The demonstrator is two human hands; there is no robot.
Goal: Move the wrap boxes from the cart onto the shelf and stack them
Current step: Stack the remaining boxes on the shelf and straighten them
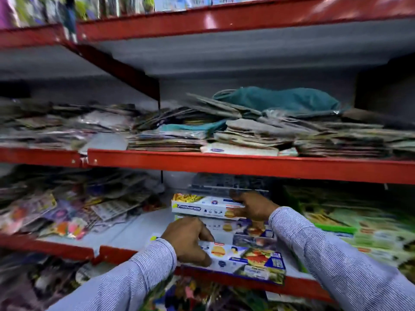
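**A:** Wrap boxes, risk check. The fingers of the left hand (188,240) are curled down over the near-left end of the front wrap box (244,259), thumb tucked under its front edge, so it's gripped from above. The right hand (254,208) is closed around the right end of the top wrap box (205,206), which is held on, or maybe just above, a lower box (224,227) further back. Whether it's fully set down can't be told.

**B:** So what could be messed up?

**A:** The front one is angled across the red lip of the lower shelf (247,280) with its near corner hanging past the edge. If it's let go like that, it could be tipped off the front. The top box is only pinched at one end, so the far end could be swung sideways and the stack left crooked. The loose packets (67,212) on the left could also be shoved if a box gets slid that way.

**B:** How do the boxes look?

**A:** Long, slim cartons, white with blue trim and food photos; a blue brand strip is seen on the top one's side. Corners look crisp, though everything's motion-blurred. The cart isn't seen.
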